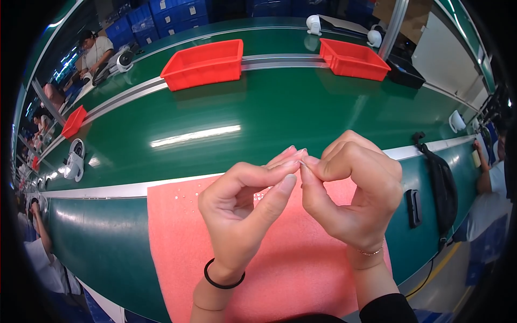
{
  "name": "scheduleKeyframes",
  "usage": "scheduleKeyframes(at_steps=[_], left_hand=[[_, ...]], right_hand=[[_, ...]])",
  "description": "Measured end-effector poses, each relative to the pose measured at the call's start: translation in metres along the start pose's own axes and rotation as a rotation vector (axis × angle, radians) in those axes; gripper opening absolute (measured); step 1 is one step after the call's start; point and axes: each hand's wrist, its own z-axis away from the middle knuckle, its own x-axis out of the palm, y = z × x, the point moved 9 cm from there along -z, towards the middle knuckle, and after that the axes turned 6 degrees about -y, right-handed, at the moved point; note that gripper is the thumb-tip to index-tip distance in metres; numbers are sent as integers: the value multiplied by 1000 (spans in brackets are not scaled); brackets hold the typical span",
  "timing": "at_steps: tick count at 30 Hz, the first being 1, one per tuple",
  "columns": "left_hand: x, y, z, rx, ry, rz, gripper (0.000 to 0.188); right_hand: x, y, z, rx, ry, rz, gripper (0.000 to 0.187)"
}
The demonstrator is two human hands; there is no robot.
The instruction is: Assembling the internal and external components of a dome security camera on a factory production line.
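Green conveyor counter (pixel 215 118), pink foam mat (pixel 177 242) below you. Your left hand (pixel 242 210) and right hand (pixel 350 194) meet fingertip to fingertip, fingers pinched together on a tiny part (pixel 301 160) held above the mat for close work; tiny clear beads (pixel 186 198) lie beside.

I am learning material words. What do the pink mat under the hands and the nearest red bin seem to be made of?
Pink mat: probably soft foam, as its surface is matte and finely grained without shine. Red bin: likely moulded plastic, with smooth, slightly glossy walls and a thick rim. Neither can be confirmed by look alone.
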Motion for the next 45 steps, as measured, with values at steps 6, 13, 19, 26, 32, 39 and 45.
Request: scheduleKeyframes(at_steps=[6, 13, 19, 26, 32, 39, 45], left_hand=[[3, -1, 2, -25, 1, 16, 9], [3, -11, 4, -63, -12, 128, 7], [4, -9, 4, -90, -22, 203, 5], [1, -16, 4, -142, 6, 250, 3], [0, -12, 5, -148, 29, 272, 5], [2, -15, 5, -130, 18, 262, 5], [5, -15, 7, -115, 9, 246, 6]], right_hand=[[-1, -2, -1, -4, 30, 7, 21], [-1, -3, 1, -38, 20, 0, 21], [-2, -7, 0, -49, 30, -20, 21], [-3, -6, 2, -37, 39, -23, 23], [-1, -8, 0, -30, 39, -36, 24], [0, -4, 1, -15, 21, -30, 23], [-3, -6, 1, -22, 21, -18, 22]])
